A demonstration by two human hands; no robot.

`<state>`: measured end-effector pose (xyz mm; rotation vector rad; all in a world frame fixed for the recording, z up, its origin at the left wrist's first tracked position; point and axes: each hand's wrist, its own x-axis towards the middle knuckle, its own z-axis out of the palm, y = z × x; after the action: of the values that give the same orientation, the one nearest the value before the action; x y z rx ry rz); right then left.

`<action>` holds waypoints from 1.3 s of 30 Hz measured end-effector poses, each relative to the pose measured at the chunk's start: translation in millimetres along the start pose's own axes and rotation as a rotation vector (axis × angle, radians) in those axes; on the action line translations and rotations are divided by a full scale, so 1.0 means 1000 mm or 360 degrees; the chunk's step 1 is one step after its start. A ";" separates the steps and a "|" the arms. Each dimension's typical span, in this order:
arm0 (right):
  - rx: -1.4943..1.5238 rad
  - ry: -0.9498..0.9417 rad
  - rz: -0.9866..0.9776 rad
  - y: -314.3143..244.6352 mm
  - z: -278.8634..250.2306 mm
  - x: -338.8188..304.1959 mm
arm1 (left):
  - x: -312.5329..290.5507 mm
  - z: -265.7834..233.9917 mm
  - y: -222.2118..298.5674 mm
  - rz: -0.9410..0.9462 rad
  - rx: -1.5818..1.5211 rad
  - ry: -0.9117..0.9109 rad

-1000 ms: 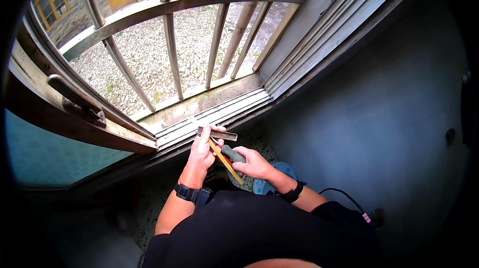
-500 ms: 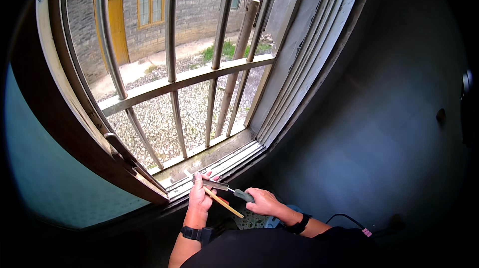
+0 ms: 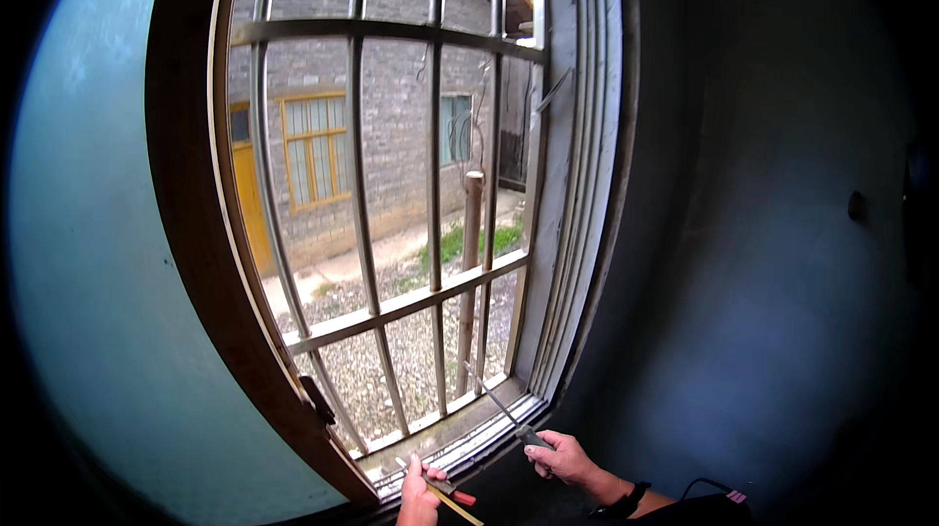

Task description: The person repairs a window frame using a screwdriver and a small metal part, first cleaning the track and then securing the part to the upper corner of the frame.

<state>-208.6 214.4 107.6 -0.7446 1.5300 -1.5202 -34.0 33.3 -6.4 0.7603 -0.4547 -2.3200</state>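
Observation:
My right hand (image 3: 565, 459) is closed around the dark grey-green handle of a screwdriver (image 3: 501, 407). Its long thin shaft points up and to the left, in front of the window bars, with nothing seen at its tip. Lower and to the left, my left hand (image 3: 421, 495) is closed on a thin pale wooden stick (image 3: 456, 506), which slants down to the right. A red-ended piece (image 3: 464, 500) also sticks out beside the fingers of that hand; its kind I cannot make out. Both hands are just inside the window sill track (image 3: 456, 448).
Metal window bars (image 3: 435, 164) with crosspieces stand ahead. A dark wooden frame (image 3: 196, 193) and a blue-green panel (image 3: 98, 232) lie left, a shadowed wall (image 3: 743, 311) right. Outside are gravel, a wooden post (image 3: 471, 232) and a brick building (image 3: 391, 86).
The view has tilted up toward the window. My right hand has drawn the screwdriver away from the flat metal piece at my left hand and lifted it, shaft upward. My left hand keeps the stick.

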 end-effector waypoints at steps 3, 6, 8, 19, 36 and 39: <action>0.0060 -0.0049 -0.0275 -0.026 0.005 0.011 | -0.076 0.014 0.009 0.0238 0.0790 -0.0435; 0.0121 -0.0022 -0.0448 -0.047 0.013 0.019 | -0.088 0.023 0.014 0.0341 0.0794 -0.0485; 0.0119 -0.0005 -0.0552 -0.066 0.018 0.021 | -0.092 0.027 0.017 0.0331 0.0836 -0.0437; 0.0060 0.0255 -0.0969 -0.126 0.006 0.066 | -0.089 0.029 0.022 0.0286 0.0657 -0.0604; -0.2746 0.1502 -0.2870 -0.443 -0.034 0.117 | -0.105 0.053 0.038 0.0237 0.0350 -0.0517; -0.3198 0.1558 -0.2661 -0.475 -0.035 0.127 | -0.089 0.039 0.032 0.0203 0.0389 -0.0489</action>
<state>-367.6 78.5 554.3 -3.3036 3.3504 -0.1438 11.6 74.3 75.2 0.4675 -0.9096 -2.2920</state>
